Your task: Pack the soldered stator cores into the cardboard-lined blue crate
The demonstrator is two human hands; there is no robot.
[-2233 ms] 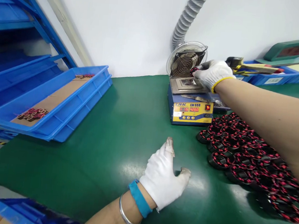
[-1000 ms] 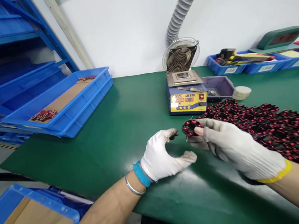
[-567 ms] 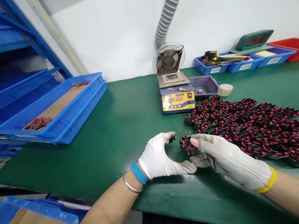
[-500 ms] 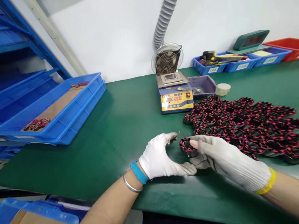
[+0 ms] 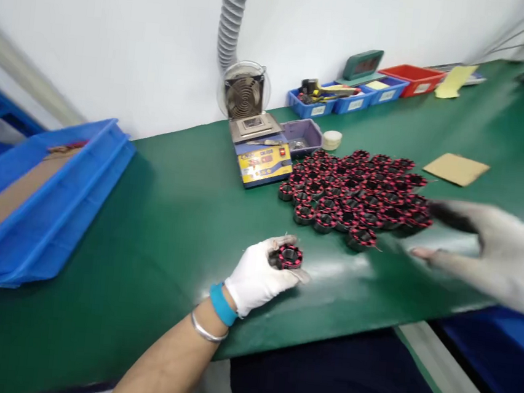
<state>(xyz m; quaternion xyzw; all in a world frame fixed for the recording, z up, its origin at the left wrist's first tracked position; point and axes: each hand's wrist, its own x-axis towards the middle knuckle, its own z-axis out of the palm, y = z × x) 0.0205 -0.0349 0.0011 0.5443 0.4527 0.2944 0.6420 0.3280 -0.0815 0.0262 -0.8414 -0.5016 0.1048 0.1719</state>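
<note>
A motor stator point(image 5: 290, 257), a black ring with pink-red windings, sits in my left hand point(image 5: 257, 276), whose gloved fingers and thumb curve round its sides just over the green bench. My right hand point(image 5: 498, 250), also gloved and smeared by motion, is at the right with thumb and fingers apart and nothing visible between them. Its fingertips are beside the right end of a large cluster of similar stators point(image 5: 350, 189). One stator point(image 5: 360, 237) lies at the cluster's front edge, with thin wire ends sticking out.
A solder pot point(image 5: 265, 163) with a fan and grey hose stands behind, beside a purple tray point(image 5: 311, 136) and a round pale tin point(image 5: 331, 139). Blue bins point(image 5: 310, 110) and a red bin point(image 5: 410, 80) line the wall. A cardboard piece point(image 5: 456, 170) lies right; a blue crate point(image 5: 64, 202) stands left.
The stator has passed from my right hand into my left. My right hand has let go and swung right, toward the cluster's far end. The view has turned right.
</note>
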